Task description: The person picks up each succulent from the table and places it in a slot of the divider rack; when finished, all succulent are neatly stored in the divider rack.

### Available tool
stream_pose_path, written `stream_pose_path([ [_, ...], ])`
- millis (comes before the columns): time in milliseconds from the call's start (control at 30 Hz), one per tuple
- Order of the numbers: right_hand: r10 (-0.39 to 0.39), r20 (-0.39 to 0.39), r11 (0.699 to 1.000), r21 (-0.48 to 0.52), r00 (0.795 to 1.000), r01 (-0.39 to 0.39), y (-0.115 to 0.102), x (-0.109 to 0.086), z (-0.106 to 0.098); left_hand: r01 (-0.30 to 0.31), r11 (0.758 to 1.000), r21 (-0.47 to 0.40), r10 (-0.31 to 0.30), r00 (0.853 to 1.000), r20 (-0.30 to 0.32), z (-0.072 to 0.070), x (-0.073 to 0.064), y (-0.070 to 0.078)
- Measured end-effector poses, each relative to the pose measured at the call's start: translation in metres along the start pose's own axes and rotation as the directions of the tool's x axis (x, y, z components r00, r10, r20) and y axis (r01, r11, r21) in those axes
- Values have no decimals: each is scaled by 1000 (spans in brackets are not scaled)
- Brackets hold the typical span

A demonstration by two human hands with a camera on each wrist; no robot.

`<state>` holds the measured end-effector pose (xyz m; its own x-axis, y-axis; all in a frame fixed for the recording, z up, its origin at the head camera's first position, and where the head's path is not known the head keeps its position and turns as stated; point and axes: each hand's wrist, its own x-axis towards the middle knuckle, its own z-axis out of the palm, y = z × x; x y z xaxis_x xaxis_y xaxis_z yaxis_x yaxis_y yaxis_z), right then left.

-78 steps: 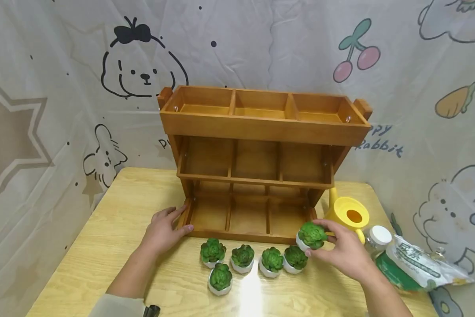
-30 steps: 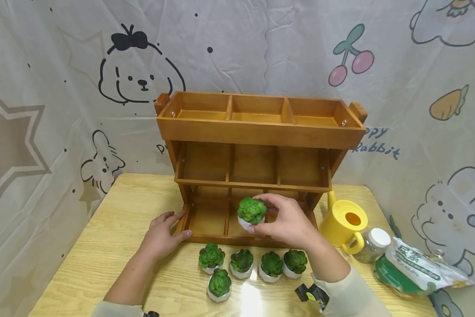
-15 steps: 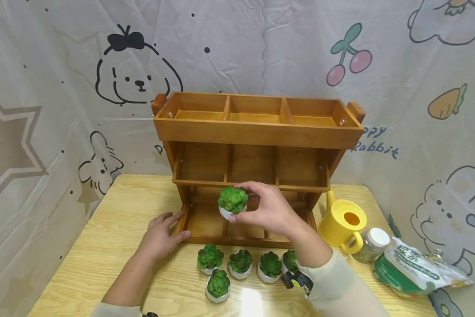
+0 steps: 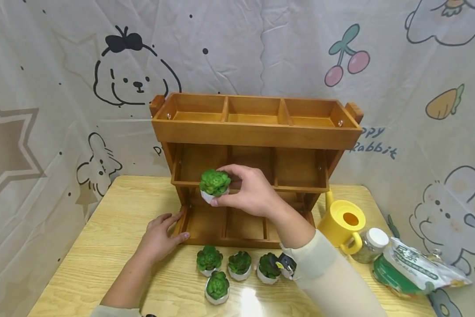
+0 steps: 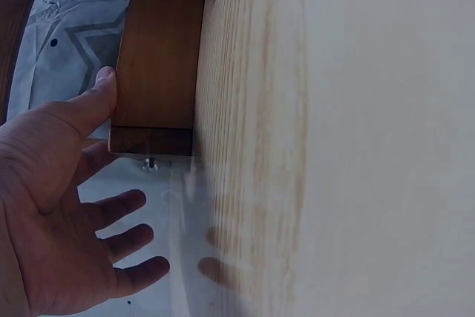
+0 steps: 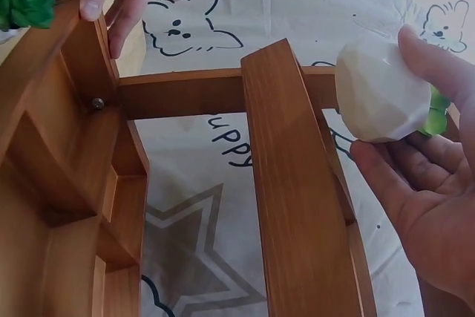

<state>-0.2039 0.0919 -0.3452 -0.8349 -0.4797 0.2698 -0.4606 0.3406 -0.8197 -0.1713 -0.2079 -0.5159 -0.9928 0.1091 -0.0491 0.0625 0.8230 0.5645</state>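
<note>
My right hand (image 4: pixel 251 191) pinches a small artificial succulent (image 4: pixel 215 182) in a white pot between thumb and fingers. It is held upright in front of the left part of the wooden three-tier shelf (image 4: pixel 257 134), near the middle tier's front edge. In the right wrist view the pot's faceted white underside (image 6: pixel 382 90) faces the camera. My left hand (image 4: pixel 160 235) rests against the left front corner of the bottom tray. The left wrist view shows its thumb on the tray's front board (image 5: pixel 159 57), with the other fingers spread out.
Several potted succulents (image 4: pixel 239 263) stand on the table (image 4: pixel 102 246) before the shelf, one mostly hidden by the right wrist camera (image 4: pixel 286 265). To the right are a yellow watering can (image 4: pixel 340 220), a white-lidded jar (image 4: pixel 373 244) and a green-white bag (image 4: pixel 415 268). A patterned cloth hangs behind.
My right hand has carried the succulent from the shelf's right front corner leftward and up to the middle tier's height. The left hand stays at the tray corner.
</note>
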Motion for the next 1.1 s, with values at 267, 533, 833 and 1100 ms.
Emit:
stream_pose_path([
  [267,-5,-11,999,-35,1000,5,-2,22,4,4,1000,1,-4,1000,2,0,0,-1],
  [533,-7,8,999,-44,1000,7,-2,41,10,4,1000,8,-4,1000,-1,-1,-2,-4],
  [833,36,59,990,-136,998,-28,-1,58,13,-2,1000,-5,2,1000,4,0,-3,-7],
  [1100,48,127,973,-232,991,-17,-2,75,6,-12,1000,1,12,1000,3,3,1,-5],
])
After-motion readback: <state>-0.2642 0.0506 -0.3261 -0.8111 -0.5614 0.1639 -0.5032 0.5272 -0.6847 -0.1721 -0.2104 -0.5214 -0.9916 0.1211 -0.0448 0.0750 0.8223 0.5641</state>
